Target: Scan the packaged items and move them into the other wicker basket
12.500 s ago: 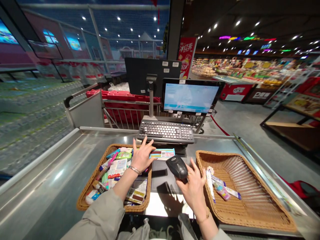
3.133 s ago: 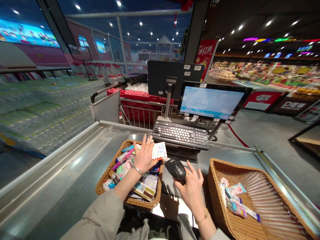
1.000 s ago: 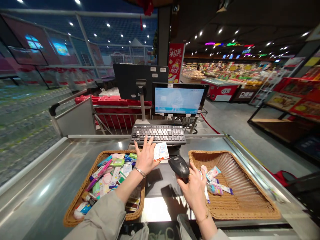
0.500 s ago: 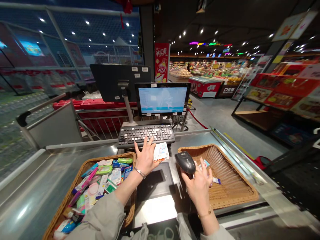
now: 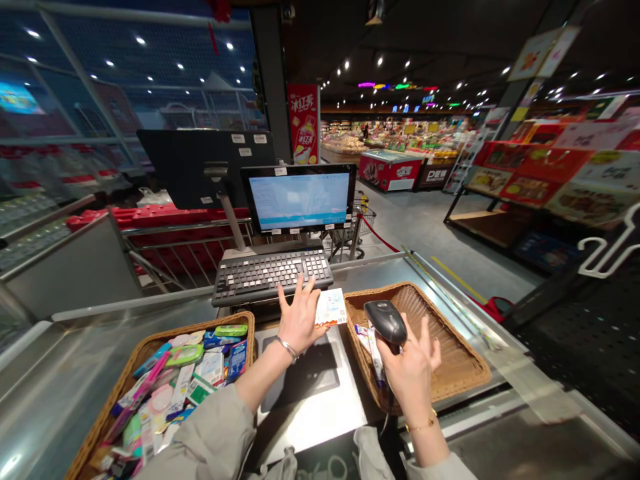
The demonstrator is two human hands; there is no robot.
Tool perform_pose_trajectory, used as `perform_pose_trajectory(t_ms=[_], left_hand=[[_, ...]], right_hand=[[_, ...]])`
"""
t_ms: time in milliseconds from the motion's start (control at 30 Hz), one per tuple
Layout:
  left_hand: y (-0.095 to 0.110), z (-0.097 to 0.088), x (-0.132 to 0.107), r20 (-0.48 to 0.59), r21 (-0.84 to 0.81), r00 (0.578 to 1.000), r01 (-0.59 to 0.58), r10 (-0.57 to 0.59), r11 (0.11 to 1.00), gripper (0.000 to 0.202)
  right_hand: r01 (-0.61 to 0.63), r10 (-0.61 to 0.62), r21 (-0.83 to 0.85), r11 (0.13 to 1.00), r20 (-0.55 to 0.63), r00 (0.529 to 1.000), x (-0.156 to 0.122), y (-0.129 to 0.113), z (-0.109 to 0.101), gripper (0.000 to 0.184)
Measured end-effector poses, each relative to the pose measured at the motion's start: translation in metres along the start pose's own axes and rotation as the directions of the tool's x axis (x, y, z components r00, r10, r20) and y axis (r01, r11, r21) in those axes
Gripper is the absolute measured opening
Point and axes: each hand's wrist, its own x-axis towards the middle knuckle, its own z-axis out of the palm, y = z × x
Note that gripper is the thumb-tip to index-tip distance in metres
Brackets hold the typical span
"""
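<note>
My left hand (image 5: pixel 299 323) pinches a small flat white box (image 5: pixel 332 307) at its left side, thumb below. The box has an orange lower edge and a barcode at its lower right corner. It is held just in front of the keyboard (image 5: pixel 273 273). My right hand (image 5: pixel 413 363) grips a black handheld barcode scanner (image 5: pixel 386 321), its head pointing left toward the box, with some fingers raised. Beneath the scanner, a few small packets (image 5: pixel 374 353) lie at the left side of a wicker basket (image 5: pixel 463 373), partly hidden by my hand.
A second wicker basket (image 5: pixel 123 370) at left is heaped with small packaged goods. A lit monitor (image 5: pixel 303 197) stands behind the keyboard, beside a second screen (image 5: pixel 200 167) seen from behind. A dark flat pad (image 5: pixel 305 373) lies on the metal counter between the baskets.
The view has turned right. My left hand has brought the white box rightward, closer to the scanner. Packets that showed beyond my right fingers now show at the basket's left side.
</note>
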Motion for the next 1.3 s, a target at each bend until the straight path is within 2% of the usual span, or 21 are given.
perform_pose_trajectory(t_ms=[367,533,700,800,933,1133,1300], left_hand=[[0.033,0.016,0.016,0.060,-0.061,0.991,-0.116,0.119,0.991,0.074],[0.058,0.027,0.026,0.067,-0.073,0.980,-0.182,0.187,0.981,0.078],[0.077,0.035,0.031,0.048,-0.098,0.982,-0.176,0.181,0.979,0.083],[0.070,0.034,0.026,0.048,-0.086,0.986,-0.155,0.159,0.984,0.080],[0.047,0.029,0.009,0.057,-0.077,0.995,-0.082,0.086,0.994,0.073],[0.013,0.017,-0.028,0.081,-0.032,0.994,0.073,-0.070,0.997,0.067],[-0.014,0.001,-0.063,0.085,0.001,0.980,0.178,-0.178,0.984,0.067]], right_hand=[[-0.113,0.114,0.015,0.993,-0.050,0.992,0.001,0.026,-0.014,0.059],[-0.148,0.147,-0.005,0.989,-0.065,0.987,0.000,0.036,-0.024,0.058],[-0.150,0.148,-0.019,0.989,-0.079,0.986,-0.001,0.040,-0.030,0.055],[-0.165,0.163,-0.015,0.986,-0.072,0.984,-0.001,0.038,-0.029,0.056],[-0.141,0.141,-0.002,0.990,-0.049,0.989,0.000,0.027,-0.024,0.059],[0.003,-0.006,0.093,0.996,0.035,0.999,-0.003,-0.002,-0.005,0.050],[0.130,-0.146,0.143,0.981,0.108,0.983,-0.011,-0.031,0.014,0.048]])
